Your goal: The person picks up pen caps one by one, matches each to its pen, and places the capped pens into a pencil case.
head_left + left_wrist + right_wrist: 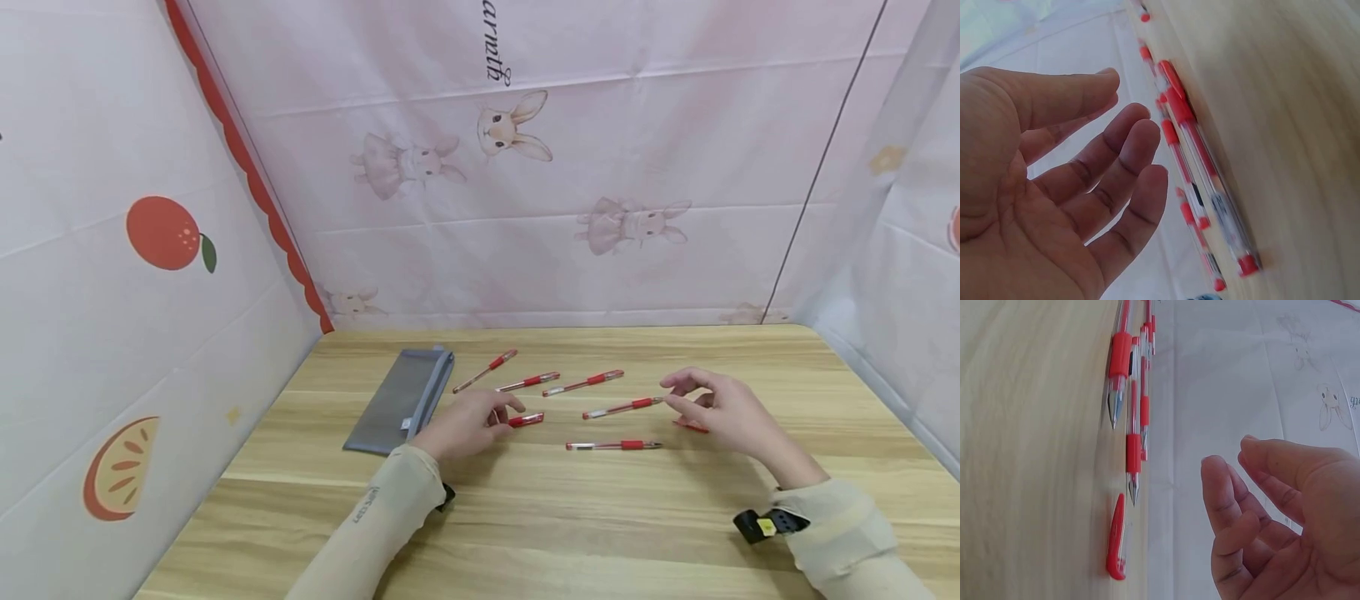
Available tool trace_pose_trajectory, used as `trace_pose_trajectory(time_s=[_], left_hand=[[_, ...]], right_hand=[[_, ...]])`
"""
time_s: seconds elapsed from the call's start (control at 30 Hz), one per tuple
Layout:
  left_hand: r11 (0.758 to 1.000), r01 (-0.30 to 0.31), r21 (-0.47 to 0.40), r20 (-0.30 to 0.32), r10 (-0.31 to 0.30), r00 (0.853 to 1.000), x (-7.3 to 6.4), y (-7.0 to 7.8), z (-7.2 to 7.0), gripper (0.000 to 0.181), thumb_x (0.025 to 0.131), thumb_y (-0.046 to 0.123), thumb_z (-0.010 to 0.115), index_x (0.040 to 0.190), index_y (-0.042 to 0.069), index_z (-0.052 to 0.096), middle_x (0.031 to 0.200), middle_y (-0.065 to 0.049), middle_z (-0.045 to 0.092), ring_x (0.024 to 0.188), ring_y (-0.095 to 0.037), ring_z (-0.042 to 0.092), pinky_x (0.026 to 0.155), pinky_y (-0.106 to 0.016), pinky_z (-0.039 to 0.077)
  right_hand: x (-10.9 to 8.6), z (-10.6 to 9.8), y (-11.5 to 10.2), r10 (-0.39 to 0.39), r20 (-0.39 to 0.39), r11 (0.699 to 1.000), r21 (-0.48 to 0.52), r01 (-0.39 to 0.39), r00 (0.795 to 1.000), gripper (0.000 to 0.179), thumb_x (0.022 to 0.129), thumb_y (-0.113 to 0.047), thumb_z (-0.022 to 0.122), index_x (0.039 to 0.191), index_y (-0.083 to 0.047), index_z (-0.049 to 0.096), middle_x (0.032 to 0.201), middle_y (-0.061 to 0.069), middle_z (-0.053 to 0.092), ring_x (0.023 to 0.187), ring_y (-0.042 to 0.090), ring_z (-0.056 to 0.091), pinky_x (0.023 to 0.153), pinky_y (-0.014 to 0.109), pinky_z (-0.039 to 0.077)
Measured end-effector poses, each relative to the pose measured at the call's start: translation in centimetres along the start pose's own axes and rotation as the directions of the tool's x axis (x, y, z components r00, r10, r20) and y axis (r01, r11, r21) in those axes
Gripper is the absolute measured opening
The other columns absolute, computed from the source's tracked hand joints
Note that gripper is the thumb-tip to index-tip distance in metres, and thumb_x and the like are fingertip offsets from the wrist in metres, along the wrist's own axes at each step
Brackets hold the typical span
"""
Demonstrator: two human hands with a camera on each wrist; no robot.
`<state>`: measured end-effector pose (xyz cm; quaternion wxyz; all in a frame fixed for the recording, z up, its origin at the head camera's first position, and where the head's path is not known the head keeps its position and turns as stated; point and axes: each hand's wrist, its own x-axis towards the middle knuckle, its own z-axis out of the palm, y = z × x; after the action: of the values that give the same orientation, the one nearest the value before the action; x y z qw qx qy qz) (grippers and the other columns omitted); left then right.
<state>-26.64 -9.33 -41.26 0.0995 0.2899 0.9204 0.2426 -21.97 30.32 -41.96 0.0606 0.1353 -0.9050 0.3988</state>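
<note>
My left hand (467, 419) hovers at a red gel pen (527, 419), partly hidden by it in the head view. In the left wrist view that pen (1210, 175) has its red cap on and lies apart from the loosely bent fingers (1147, 194). On the right, my right hand (731, 414) is above a loose red pen cap (692, 426). Nothing is between its bent fingers; the cap (1116, 540) lies on the table in the right wrist view. Two uncapped red pens, a nearer one (615, 446) and a farther one (622, 408), lie between the hands, tips rightward.
Farther back on the wooden table (525, 525) lie more red pens: a left one (486, 372), a middle one (529, 382) and a right one (583, 382). A grey mesh zip pouch (390, 400) lies left of them. Printed cloth walls (570, 275) border the table.
</note>
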Motion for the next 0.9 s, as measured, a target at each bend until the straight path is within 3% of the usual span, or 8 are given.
trace_pose_trajectory(time_s=[0.2, 0.37, 0.6, 0.9], left_hand=[[0.998, -0.066, 0.021, 0.013, 0.065, 0.998, 0.7, 1.1, 0.3, 0.033, 0.103, 0.012, 0.072, 0.135, 0.019, 0.072, 0.102, 0.007, 0.069, 0.089, -0.009, 0.062, 0.084, -0.026, 0.055], [0.996, -0.086, 0.013, 0.034, 0.085, 0.996, 1.1, 2.0, 0.6, 0.035, 0.103, 0.008, 0.071, 0.137, 0.017, 0.07, 0.1, 0.007, 0.069, 0.086, -0.008, 0.06, 0.082, -0.023, 0.054], [0.99, -0.136, 0.04, 0.056, 0.133, 0.989, 2.2, 3.0, 1.1, 0.039, 0.103, 0.008, 0.071, 0.141, 0.016, 0.068, 0.103, 0.004, 0.069, 0.085, -0.008, 0.057, 0.083, -0.021, 0.051], [0.981, -0.184, 0.064, 0.101, 0.177, 0.979, 3.7, 3.6, 2.4, 0.042, 0.104, 0.017, 0.073, 0.145, 0.02, 0.066, 0.111, 0.003, 0.072, 0.092, -0.004, 0.062, 0.089, -0.02, 0.054]], right_hand=[[-0.2, -1.3, 0.9, 0.016, 0.002, 0.999, -0.034, -0.016, 1.0, 0.031, 0.107, -0.019, 0.068, 0.132, -0.002, 0.067, 0.113, 0.017, 0.072, 0.077, 0.017, 0.076, 0.063, 0.029, 0.059], [-0.6, -2.1, 1.5, 0.029, 0.013, 0.999, -0.036, -0.028, 0.999, 0.038, 0.108, -0.021, 0.066, 0.142, -0.004, 0.061, 0.116, 0.018, 0.071, 0.077, 0.016, 0.077, 0.058, 0.031, 0.056], [-0.9, -2.9, 2.6, 0.061, 0.034, 0.998, -0.033, -0.059, 0.998, 0.041, 0.108, -0.019, 0.066, 0.145, -0.003, 0.058, 0.12, 0.023, 0.07, 0.076, 0.018, 0.077, 0.064, 0.033, 0.061], [-1.1, -3.2, 3.7, 0.078, 0.065, 0.996, -0.047, -0.075, 0.995, 0.043, 0.106, -0.015, 0.068, 0.145, 0.0, 0.058, 0.12, 0.025, 0.071, 0.071, 0.017, 0.075, 0.066, 0.03, 0.063]])
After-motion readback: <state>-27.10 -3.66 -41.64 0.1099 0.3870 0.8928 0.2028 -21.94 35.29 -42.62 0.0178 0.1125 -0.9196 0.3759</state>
